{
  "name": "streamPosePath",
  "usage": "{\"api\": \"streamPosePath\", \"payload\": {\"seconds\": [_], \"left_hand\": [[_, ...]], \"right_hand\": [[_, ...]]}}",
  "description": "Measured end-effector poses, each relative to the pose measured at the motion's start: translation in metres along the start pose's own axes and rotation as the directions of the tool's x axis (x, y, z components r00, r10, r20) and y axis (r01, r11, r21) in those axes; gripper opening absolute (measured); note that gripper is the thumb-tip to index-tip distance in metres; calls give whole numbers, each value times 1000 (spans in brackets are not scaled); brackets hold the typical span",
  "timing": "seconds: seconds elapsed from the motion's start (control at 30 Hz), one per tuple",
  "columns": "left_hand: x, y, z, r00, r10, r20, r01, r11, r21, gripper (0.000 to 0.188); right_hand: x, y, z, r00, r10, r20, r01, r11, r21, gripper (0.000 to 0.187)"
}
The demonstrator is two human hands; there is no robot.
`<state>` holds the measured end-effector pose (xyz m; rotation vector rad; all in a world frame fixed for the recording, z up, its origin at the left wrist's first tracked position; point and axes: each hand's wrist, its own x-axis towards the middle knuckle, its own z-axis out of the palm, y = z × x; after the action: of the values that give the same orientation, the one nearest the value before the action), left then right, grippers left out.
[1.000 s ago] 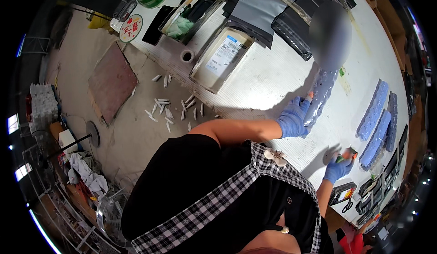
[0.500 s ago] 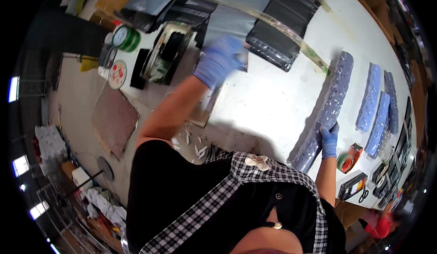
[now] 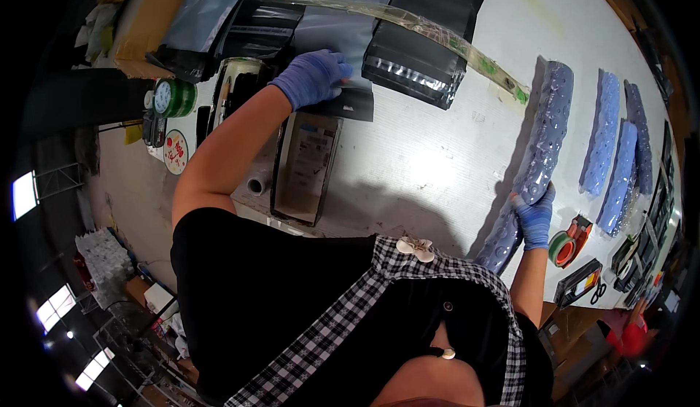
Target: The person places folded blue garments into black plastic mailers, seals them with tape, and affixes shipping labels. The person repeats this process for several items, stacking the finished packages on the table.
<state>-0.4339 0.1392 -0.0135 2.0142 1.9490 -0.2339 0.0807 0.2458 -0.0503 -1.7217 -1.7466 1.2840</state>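
My left hand point(image 3: 313, 79), in a blue glove, rests on the lower part of a grey plastic mailing bag point(image 3: 339, 24). Its fingers are slightly bent and apart on the film. The dark lower end of that bag lies just below the hand. A long roll in bluish-grey bubble wrap point(image 3: 545, 130) lies slantwise at the right of the white table. My right hand point(image 3: 536, 214), gloved too, is closed around its nearer part, with the thumb on top. Next to the grey bag is a black mailing bag point(image 3: 415, 64).
Clear tape point(image 3: 430, 28) runs across the bags. An open cardboard box point(image 3: 310, 174) sits at the table's near edge. Green tape rolls point(image 3: 175, 99) stand at far left. Rightward lie several blue wrapped rolls point(image 3: 601, 134), a red tape dispenser point(image 3: 572, 243) and scissors point(image 3: 599, 292).
My left hand has moved left and slowed from a blur to rest on the grey bag. The view has shifted, uncovering the box. My right hand keeps hold of the roll.
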Motion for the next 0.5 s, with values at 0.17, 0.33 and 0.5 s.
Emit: {"api": "streamPosePath", "payload": {"seconds": [0.17,0.33,0.5], "left_hand": [[-10,-31,13,997,25,-78,-44,965,-260,21],[-13,-35,24,967,-220,-129,139,878,-458,17],[-5,-44,7,893,-449,36,-72,-221,-973,25]], "right_hand": [[-25,-14,-5,970,-102,220,27,947,320,100],[-40,-80,23,786,-381,487,341,924,172,108],[-36,-125,56,634,-64,771,565,719,-405,103]]}}
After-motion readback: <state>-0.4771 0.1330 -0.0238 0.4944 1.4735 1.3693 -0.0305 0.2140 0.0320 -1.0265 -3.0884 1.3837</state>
